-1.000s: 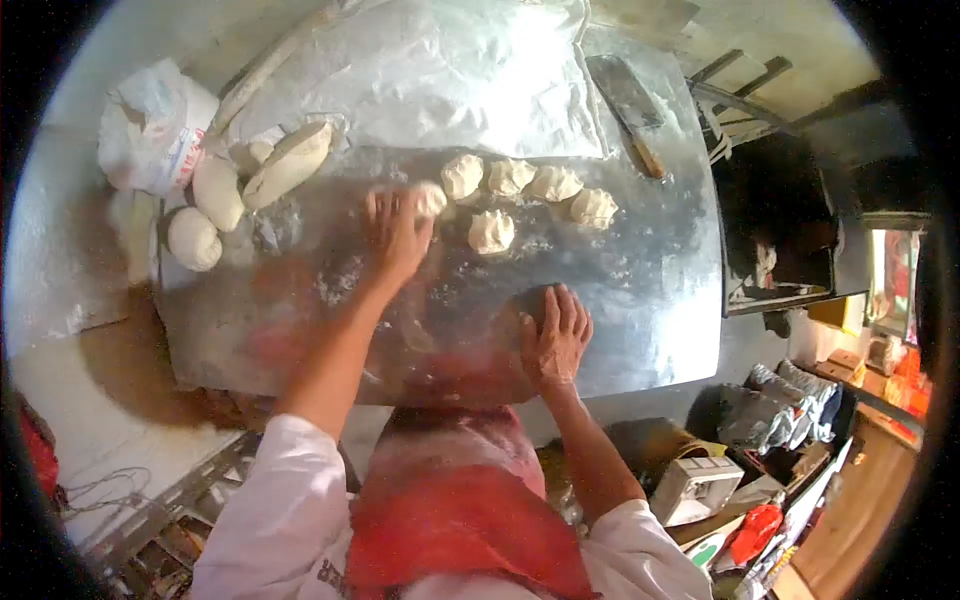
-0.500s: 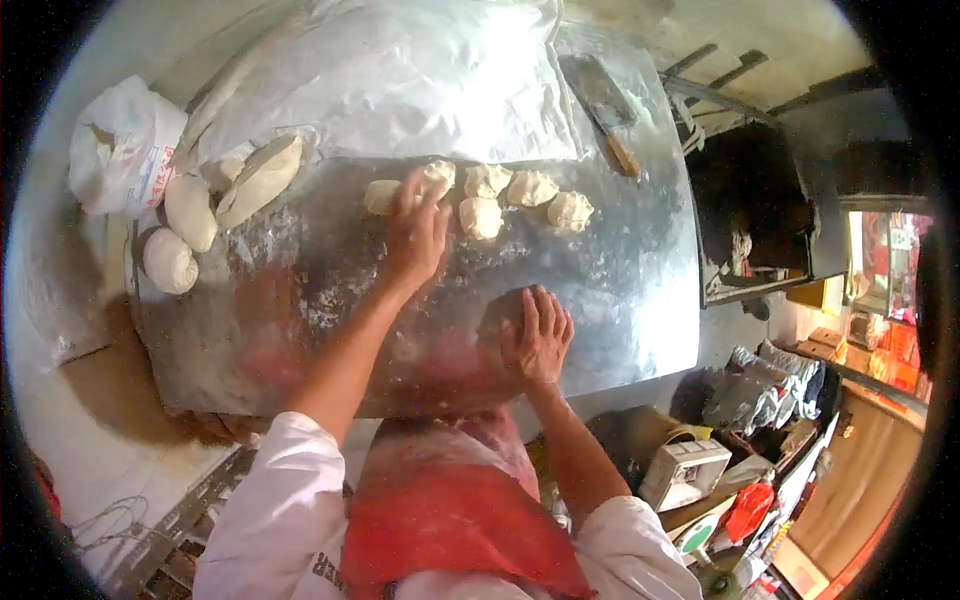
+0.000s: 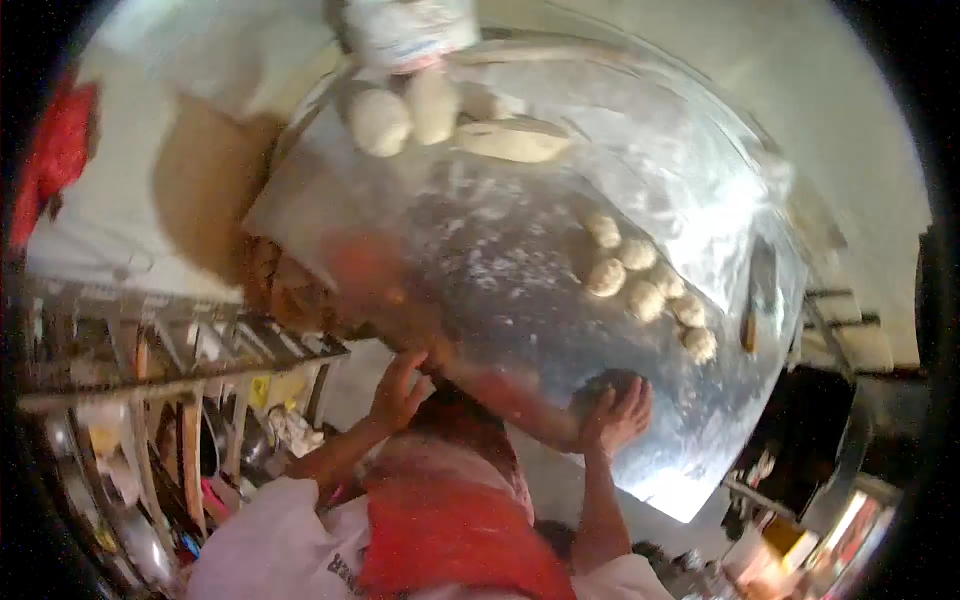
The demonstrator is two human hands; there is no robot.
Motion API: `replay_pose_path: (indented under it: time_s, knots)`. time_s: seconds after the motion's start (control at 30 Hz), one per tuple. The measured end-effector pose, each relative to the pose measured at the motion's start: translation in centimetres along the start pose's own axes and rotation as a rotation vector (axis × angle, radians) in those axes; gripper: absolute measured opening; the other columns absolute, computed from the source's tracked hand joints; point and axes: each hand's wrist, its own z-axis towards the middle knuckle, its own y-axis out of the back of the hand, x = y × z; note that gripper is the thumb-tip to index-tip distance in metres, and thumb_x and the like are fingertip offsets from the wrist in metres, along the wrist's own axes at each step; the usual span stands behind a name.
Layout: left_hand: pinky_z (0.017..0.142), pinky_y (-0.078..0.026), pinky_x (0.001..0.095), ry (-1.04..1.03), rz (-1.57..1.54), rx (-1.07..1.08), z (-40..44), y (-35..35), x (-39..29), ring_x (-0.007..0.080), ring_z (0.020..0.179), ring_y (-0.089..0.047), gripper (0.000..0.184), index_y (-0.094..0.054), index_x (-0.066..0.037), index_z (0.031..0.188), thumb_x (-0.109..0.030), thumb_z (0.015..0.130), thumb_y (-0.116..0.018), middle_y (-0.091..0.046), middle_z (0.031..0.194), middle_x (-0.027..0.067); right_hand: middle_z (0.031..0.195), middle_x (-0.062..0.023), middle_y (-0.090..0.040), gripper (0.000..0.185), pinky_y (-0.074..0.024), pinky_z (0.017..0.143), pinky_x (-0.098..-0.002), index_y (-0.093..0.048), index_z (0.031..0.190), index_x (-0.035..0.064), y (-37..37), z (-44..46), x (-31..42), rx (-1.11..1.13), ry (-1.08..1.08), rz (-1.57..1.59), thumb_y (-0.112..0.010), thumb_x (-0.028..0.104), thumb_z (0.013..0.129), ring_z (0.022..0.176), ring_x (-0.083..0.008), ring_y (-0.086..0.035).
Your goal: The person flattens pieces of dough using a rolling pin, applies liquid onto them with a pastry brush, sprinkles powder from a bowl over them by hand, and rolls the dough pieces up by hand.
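Note:
My right hand lies on the metal tabletop near its front edge, fingers stretched out and holding nothing. My left hand is at the front edge on the left, close to my body. Its fingers are partly hidden and blurred, so its grip is unclear. Several small pieces of dough sit in a cluster beyond my right hand. Farther back lie a long piece of dough and two rounded lumps, a left lump and a right lump.
A white plastic sheet covers the back of the table. A flat blade with a wooden handle lies at the right. Behind the lumps stands a white bag. A slatted rack with assorted items is at the left.
The view has swung left. My left hand has moved from the small dough pieces to the table's front edge. My right hand stays on the tabletop.

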Motion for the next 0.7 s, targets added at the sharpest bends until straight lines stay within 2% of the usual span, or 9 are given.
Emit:
replay_pose_path:
  time_s: [0.07, 0.17, 0.2, 0.27, 0.33, 0.47, 0.57, 0.67, 0.7]
  knots:
    - [0.097, -0.052, 0.0417, 0.417, -0.166, 0.041, -4.5, 1.7, 0.6, 0.0316, 0.118, -0.063, 0.042, -0.057, -0.005, 0.139, -0.018, 0.099, -0.064, -0.061, 0.135, 0.0172, 0.156, -0.0132, -0.048, 0.057, -0.0297, 0.117, -0.0550, -0.054, 0.147, 0.0126, 0.0, 0.3, -0.2, -0.070, 0.039, -0.039, -0.049, 0.049, 0.104, 0.142, -0.0358, -0.044]
    - [0.093, -0.054, 0.0406, 0.529, -0.615, 0.001, -12.0, -1.5, 8.4, 0.0267, 0.112, -0.066, 0.045, -0.056, -0.006, 0.141, -0.017, 0.099, -0.065, -0.065, 0.129, 0.0152, 0.151, -0.0145, -0.053, 0.059, -0.0335, 0.114, -0.0543, -0.054, 0.148, 0.0112, 0.2, 0.4, -0.2, -0.096, 0.081, -0.048, -0.050, 0.051, 0.104, 0.140, -0.0368, -0.046]
    - [0.091, -0.054, 0.0387, 0.733, -0.650, 0.041, -11.4, -0.9, 7.1, 0.0242, 0.110, -0.066, 0.046, -0.055, -0.005, 0.141, -0.017, 0.098, -0.066, -0.068, 0.122, 0.0155, 0.153, -0.0137, -0.051, 0.060, -0.0331, 0.116, -0.0524, -0.053, 0.148, 0.0113, 0.1, 0.5, -0.6, -0.064, 0.076, -0.003, -0.053, 0.049, 0.101, 0.141, -0.0347, -0.045]
    - [0.092, -0.054, 0.0388, 0.364, -0.443, 0.008, -12.6, -1.7, 9.1, 0.0253, 0.107, -0.068, 0.047, -0.055, -0.005, 0.142, -0.021, 0.100, -0.066, -0.068, 0.121, 0.0169, 0.155, -0.0114, -0.048, 0.062, -0.0342, 0.116, -0.0510, -0.052, 0.149, 0.0118, -1.0, 0.9, -2.4, -0.018, 0.084, -0.007, -0.053, 0.051, 0.100, 0.141, -0.0325, -0.045]
    - [0.098, -0.053, 0.0422, 0.300, -0.497, 0.159, -10.5, 4.0, 5.8, 0.0270, 0.117, -0.062, 0.052, -0.047, -0.007, 0.149, -0.033, 0.106, -0.059, -0.059, 0.136, 0.0134, 0.156, -0.0087, -0.047, 0.064, -0.0366, 0.114, -0.0515, -0.050, 0.150, 0.0128, -2.8, 1.5, -4.1, -0.004, 0.052, -0.190, -0.049, 0.056, 0.103, 0.139, -0.0325, -0.047]
    - [0.098, -0.054, 0.0431, 0.391, -0.311, 0.186, -11.2, 8.4, 6.5, 0.0290, 0.116, -0.063, 0.051, -0.047, -0.006, 0.149, -0.033, 0.107, -0.057, -0.056, 0.142, 0.0156, 0.151, -0.0068, -0.054, 0.058, -0.0434, 0.111, -0.0496, -0.057, 0.147, 0.0167, -6.1, 3.1, -6.9, -0.142, 0.227, -0.464, -0.042, 0.055, 0.106, 0.138, -0.0303, -0.050]
    - [0.089, -0.056, 0.0411, 0.408, -0.380, -0.033, -14.4, 12.7, 8.0, 0.0290, 0.103, -0.069, 0.042, -0.057, -0.005, 0.138, -0.025, 0.101, -0.064, -0.066, 0.125, 0.0170, 0.156, -0.0059, -0.047, 0.062, -0.0388, 0.114, -0.0458, -0.048, 0.152, 0.0184, -6.4, 3.0, -4.6, 0.064, -0.053, -0.499, -0.039, 0.059, 0.106, 0.141, -0.0299, -0.045]
    - [0.088, -0.056, 0.0418, 0.323, -0.461, -0.213, -18.2, 17.8, 9.9, 0.0296, 0.102, -0.070, 0.040, -0.057, -0.005, 0.136, -0.025, 0.103, -0.062, -0.066, 0.124, 0.0169, 0.155, -0.0053, -0.049, 0.058, -0.0398, 0.113, -0.0432, -0.050, 0.151, 0.0204, -8.2, 0.1, -1.1, -0.032, 0.328, -0.874, -0.041, 0.056, 0.107, 0.140, -0.0269, -0.047]
    - [0.093, -0.054, 0.0418, 0.361, -0.339, -0.209, -19.8, 20.1, 10.1, 0.0281, 0.107, -0.067, 0.041, -0.057, -0.005, 0.138, -0.029, 0.105, -0.058, -0.065, 0.128, 0.0161, 0.155, -0.0056, -0.049, 0.056, -0.0403, 0.113, -0.0433, -0.051, 0.150, 0.0211, -8.9, -1.5, 1.9, -0.378, 0.572, -0.725, -0.042, 0.055, 0.106, 0.141, -0.0271, -0.047]
